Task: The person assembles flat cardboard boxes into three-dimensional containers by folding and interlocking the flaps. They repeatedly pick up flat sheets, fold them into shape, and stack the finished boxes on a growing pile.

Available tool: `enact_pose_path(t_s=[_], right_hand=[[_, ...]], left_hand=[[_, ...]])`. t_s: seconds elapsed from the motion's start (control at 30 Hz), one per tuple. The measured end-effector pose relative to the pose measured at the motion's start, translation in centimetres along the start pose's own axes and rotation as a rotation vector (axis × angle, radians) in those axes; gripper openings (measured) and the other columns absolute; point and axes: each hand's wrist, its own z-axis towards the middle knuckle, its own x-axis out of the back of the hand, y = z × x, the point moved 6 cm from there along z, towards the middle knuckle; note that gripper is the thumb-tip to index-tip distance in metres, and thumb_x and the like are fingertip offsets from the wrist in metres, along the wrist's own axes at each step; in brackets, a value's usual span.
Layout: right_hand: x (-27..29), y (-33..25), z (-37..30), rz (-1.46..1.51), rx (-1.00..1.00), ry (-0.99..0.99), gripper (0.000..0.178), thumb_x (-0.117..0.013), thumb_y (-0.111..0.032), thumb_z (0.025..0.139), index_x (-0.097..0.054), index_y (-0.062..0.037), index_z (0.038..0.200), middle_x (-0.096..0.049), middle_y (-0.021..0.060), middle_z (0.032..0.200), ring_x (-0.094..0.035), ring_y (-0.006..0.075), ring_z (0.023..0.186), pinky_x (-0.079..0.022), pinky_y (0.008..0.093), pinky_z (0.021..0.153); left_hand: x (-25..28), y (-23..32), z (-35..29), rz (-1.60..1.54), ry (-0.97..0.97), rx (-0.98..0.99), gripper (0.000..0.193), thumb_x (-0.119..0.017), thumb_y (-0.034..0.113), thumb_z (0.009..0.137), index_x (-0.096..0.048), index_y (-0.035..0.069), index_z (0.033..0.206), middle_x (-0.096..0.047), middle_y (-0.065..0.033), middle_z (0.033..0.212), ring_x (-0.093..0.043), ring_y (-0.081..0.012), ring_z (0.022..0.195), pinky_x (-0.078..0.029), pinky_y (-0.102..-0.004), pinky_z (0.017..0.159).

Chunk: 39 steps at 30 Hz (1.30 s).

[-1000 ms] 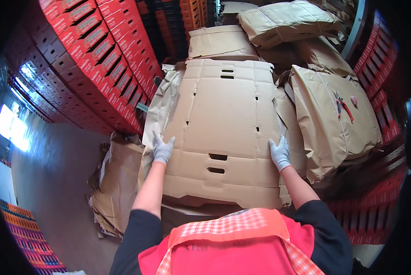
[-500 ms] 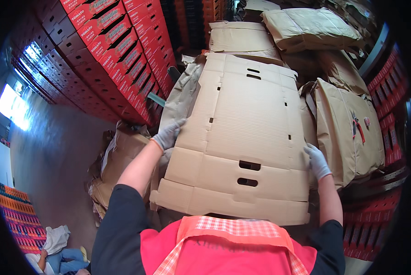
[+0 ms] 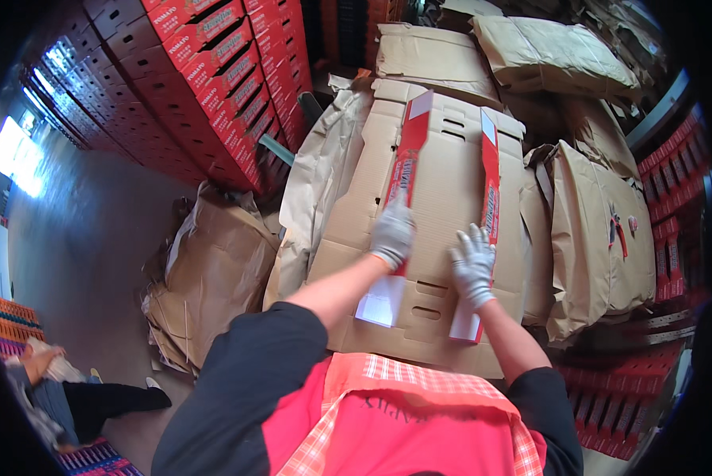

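Observation:
A flat tan cardboard box blank (image 3: 443, 186) lies in front of me on a stack. Its two long side flaps are folded up and inward, showing red printed outer faces with white ends. My left hand (image 3: 392, 236), in a grey-white glove, presses on the left flap (image 3: 417, 119). Motion smears its fingers, so their grip is unclear. My right hand (image 3: 474, 266), gloved alike, has its fingers spread against the inner side of the right flap (image 3: 491, 170). Slots show in the blank between the flaps.
Red printed cartons (image 3: 221, 87) rise in stacks at the far left. Paper-wrapped bundles (image 3: 598, 238) lie to the right and behind; red-handled pruning shears (image 3: 617, 232) rest on one. Crumpled brown paper (image 3: 213, 274) sits at my left. Another person (image 3: 70, 397) is at the lower left.
Both hands have moved inward from the blank's outer edges. The side flaps, flat before, now stand folded up with their red faces showing. The person at lower left has shifted.

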Motion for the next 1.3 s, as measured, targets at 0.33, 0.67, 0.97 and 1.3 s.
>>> enact_pose_path(t_s=[0.33,0.67,0.97,1.3], right_hand=[[12.6,2.3,-4.0,-0.209,0.786,-0.304,0.03,-0.069,-0.009,0.069,-0.067,-0.0174,0.098,-0.065,0.0022,0.113,-0.059,0.0247,0.114,-0.047,0.0411,0.093],[20.7,-1.4,-3.8,0.283,0.565,0.269,0.033,-0.085,-0.015,0.07,-0.069,-0.0057,0.097,-0.066,0.0117,0.088,-0.065,0.0279,0.08,-0.054,0.0358,0.066],[13.9,-0.8,-13.4,0.277,0.044,-1.362,0.045,-0.067,-0.04,0.087,-0.068,-0.0083,0.119,-0.07,0.0181,0.093,-0.07,0.025,0.087,-0.055,0.0384,0.082],[4.5,7.8,-5.0,1.278,-0.548,0.035,0.079,-0.072,-0.013,0.082,-0.034,-0.0059,0.151,-0.036,0.0175,0.154,-0.041,0.0298,0.137,-0.038,0.0372,0.111]], left_hand=[[10.0,0.6,-5.3,0.581,-0.46,-0.953,0.029,-0.073,0.021,0.074,-0.067,0.011,0.101,-0.067,-0.0056,0.088,-0.063,-0.0267,0.097,-0.052,-0.0389,0.083],[8.7,12.1,-7.0,0.513,-0.064,-0.73,0.018,-0.07,0.026,0.087,-0.068,0.009,0.083,-0.061,-0.0129,0.068,-0.06,-0.032,0.063,-0.048,-0.0423,0.059],[6.3,7.7,-16.8,0.501,-1.337,-0.02,0.039,-0.056,0.045,0.093,-0.071,0.013,0.111,-0.068,-0.0202,0.11,-0.064,-0.0344,0.109,-0.049,-0.0405,0.092],[4.2,-6.0,-10.3,-0.916,0.17,0.435,0.07,-0.062,0.022,0.094,-0.03,0.002,0.153,-0.044,-0.0119,0.15,-0.045,-0.0192,0.134,-0.034,-0.0343,0.114]])
